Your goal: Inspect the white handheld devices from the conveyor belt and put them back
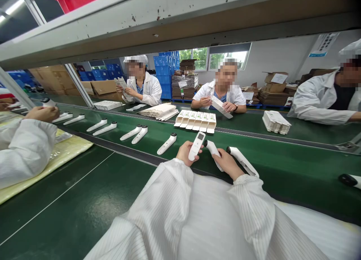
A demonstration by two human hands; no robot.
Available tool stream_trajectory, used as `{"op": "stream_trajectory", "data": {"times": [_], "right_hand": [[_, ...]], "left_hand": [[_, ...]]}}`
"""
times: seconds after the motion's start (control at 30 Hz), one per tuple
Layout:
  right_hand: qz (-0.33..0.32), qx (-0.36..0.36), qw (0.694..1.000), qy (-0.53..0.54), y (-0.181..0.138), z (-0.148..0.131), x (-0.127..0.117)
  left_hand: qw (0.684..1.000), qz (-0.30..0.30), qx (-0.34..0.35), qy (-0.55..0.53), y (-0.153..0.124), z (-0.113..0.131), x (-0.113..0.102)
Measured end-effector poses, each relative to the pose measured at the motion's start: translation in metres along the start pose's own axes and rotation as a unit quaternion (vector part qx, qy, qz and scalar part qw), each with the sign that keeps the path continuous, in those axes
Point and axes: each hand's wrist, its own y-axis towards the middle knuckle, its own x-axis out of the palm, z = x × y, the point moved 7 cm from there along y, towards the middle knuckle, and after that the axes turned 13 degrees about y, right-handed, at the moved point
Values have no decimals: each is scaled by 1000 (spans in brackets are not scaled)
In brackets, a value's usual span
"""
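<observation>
My left hand (184, 153) is closed around a white handheld infrared thermometer (196, 146), its dark screen facing up. To the right, my right hand (228, 164) grips a second white thermometer (213, 151) by its handle, with the black sensor end pointing up and left. Just beyond that hand, a third thermometer (244, 162) lies on the green conveyor belt (287, 166). Left of my hands another thermometer (167, 143) rests on the belt, and several more lie in a row farther left.
Across the belt stand open white boxes (195, 120), a pile of flattened cartons (159, 111) and a stack of small boxes (276, 122). Co-workers sit opposite; one holds a white box (221, 105). A co-worker's sleeve (28, 151) reaches in at left. A metal shelf beam (158, 25) spans overhead.
</observation>
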Motion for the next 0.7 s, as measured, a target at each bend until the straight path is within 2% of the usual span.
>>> {"op": "stream_trajectory", "data": {"times": [0.1, 0.2, 0.27, 0.33, 0.43, 0.47, 0.5, 0.53, 0.57, 0.6, 0.63, 0.67, 0.7], "right_hand": [[52, -108, 992, -49, -1, -15, -6], [47, -175, 983, 26, -8, -32, -3], [6, -148, 981, 125, -11, -36, 4], [-43, -95, 966, 236, -13, -36, 12], [-108, -25, 925, 364, -17, -36, 20], [-122, -7, 913, 389, -19, -35, 21], [-132, 7, 905, 404, -19, -34, 22], [-138, 17, 900, 412, -20, -33, 21], [-144, 24, 897, 416, -20, -32, 21], [-150, 29, 896, 417, -21, -31, 21], [-156, 32, 895, 416, -21, -31, 22], [-163, 32, 895, 413, -22, -31, 22], [-167, 32, 897, 408, -22, -31, 23]], "left_hand": [[1000, 24, 0, 18, -5, -7, 12], [999, 37, 14, 28, -8, -14, 24], [998, 24, 55, 25, -8, -14, 30], [995, 14, 92, 33, -8, -11, 32], [983, 39, 102, 148, -4, -3, 20], [964, 67, 116, 228, -4, 4, 11], [928, 111, 141, 326, -5, 14, 0], [872, 166, 167, 430, -8, 26, -11], [797, 225, 189, 528, -11, 38, -22], [720, 277, 191, 607, -14, 47, -33], [661, 304, 166, 666, -14, 50, -43], [625, 310, 134, 704, -12, 51, -52], [611, 305, 104, 723, -9, 50, -60]]}}
